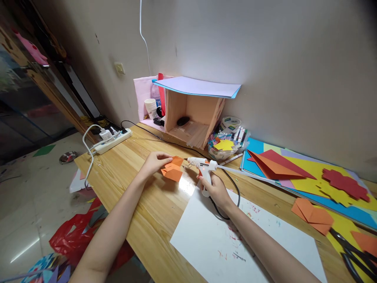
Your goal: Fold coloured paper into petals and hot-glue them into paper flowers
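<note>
My left hand [156,163] pinches the upper left edge of a folded orange paper piece [172,173] above the wooden table. My right hand [216,188] is wrapped round the handle of a white glue gun [203,163], with a finger at its orange trigger. The nozzle points left, close to the orange paper, with a small gap between them. A long glue stick [235,171] sticks out of the gun's back. The gun's black cable [239,192] loops beside my right hand. Below lies a white sheet [203,239] with coloured marks.
At the back stand a cardboard box [196,110] and a bowl of scraps and markers [219,153]. Coloured paper [312,169], another folded orange piece [312,216] and black scissors [350,251] lie right. A power strip [113,141] sits at the left corner.
</note>
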Demonstrator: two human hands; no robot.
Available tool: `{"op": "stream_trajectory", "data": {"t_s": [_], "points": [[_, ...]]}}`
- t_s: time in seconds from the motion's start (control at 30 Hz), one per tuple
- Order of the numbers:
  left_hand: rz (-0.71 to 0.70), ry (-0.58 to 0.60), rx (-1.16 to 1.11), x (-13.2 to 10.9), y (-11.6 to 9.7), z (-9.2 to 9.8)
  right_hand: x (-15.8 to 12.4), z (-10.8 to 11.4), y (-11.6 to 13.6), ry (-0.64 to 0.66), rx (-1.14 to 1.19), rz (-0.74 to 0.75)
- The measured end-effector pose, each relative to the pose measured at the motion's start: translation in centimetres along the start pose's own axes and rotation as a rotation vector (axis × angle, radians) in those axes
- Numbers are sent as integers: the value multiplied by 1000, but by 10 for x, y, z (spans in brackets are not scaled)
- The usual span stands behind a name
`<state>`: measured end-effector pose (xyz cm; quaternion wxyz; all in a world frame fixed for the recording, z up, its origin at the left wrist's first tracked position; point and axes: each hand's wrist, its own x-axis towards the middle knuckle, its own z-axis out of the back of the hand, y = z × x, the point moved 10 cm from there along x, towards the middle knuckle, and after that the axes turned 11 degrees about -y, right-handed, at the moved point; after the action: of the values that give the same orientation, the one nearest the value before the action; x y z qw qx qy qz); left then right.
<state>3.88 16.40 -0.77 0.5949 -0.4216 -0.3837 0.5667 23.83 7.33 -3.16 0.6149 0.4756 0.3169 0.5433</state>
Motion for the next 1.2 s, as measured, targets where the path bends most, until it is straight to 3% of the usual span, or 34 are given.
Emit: {"op": "stream_trajectory", "data": {"t_s": [0.17,0.3,0.43,0.57,0.67,0.73,0.83,0.93,1.07,1.2], "points": [[42,214,-143,-17,-12,-19,26,-18,15,72,104,52],[102,360,-235,-38,-15,-44,62,-42,40,49,83,241],[166,415,-293,-53,-15,-62,81,-78,54,107,-61,395],[173,430,-337,-58,-15,-74,85,-92,53,104,-97,406],[156,419,-358,-56,-13,-79,78,-84,48,103,-107,410],[147,408,-383,-55,-12,-81,70,-66,41,82,-103,402],[152,351,-411,-50,-8,-80,51,-20,23,-7,-67,329],[140,196,-395,-42,-4,-70,26,24,-7,-102,196,69],[62,89,-300,-40,-10,-63,-10,20,-23,75,505,-190],[-45,101,-259,-45,-24,-65,-24,10,-21,123,554,-238]]}}
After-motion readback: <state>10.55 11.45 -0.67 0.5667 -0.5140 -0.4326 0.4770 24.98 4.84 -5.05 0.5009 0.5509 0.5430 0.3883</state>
